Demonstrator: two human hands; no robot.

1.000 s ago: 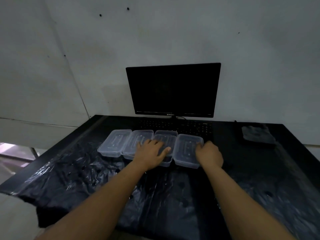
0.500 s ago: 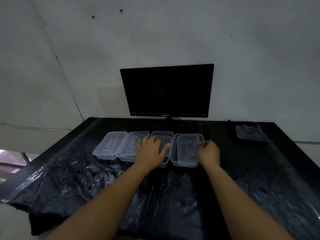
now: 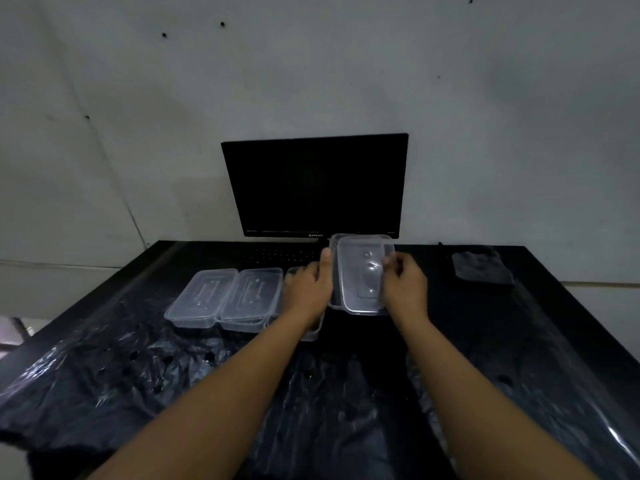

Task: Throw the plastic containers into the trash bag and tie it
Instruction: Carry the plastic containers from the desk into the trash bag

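Observation:
A clear plastic container [image 3: 362,275] is tilted up off the desk, with my right hand [image 3: 405,284] gripping its right edge and my left hand [image 3: 310,289] on its left edge. Two more clear containers [image 3: 201,297] [image 3: 251,296] lie side by side at the left, and a third [image 3: 310,332] is mostly hidden under my left wrist. A black trash bag [image 3: 138,375] lies spread flat and crumpled over the near part of the desk, under my forearms.
A dark monitor [image 3: 313,187] stands at the back of the black desk [image 3: 554,323] with a keyboard [image 3: 280,254] in front of it. A dark folded cloth [image 3: 481,268] lies at the back right. A pale wall rises behind.
The rightmost container has been lifted and tipped up off the desk by both hands; my left hand moved from the third container to its left edge.

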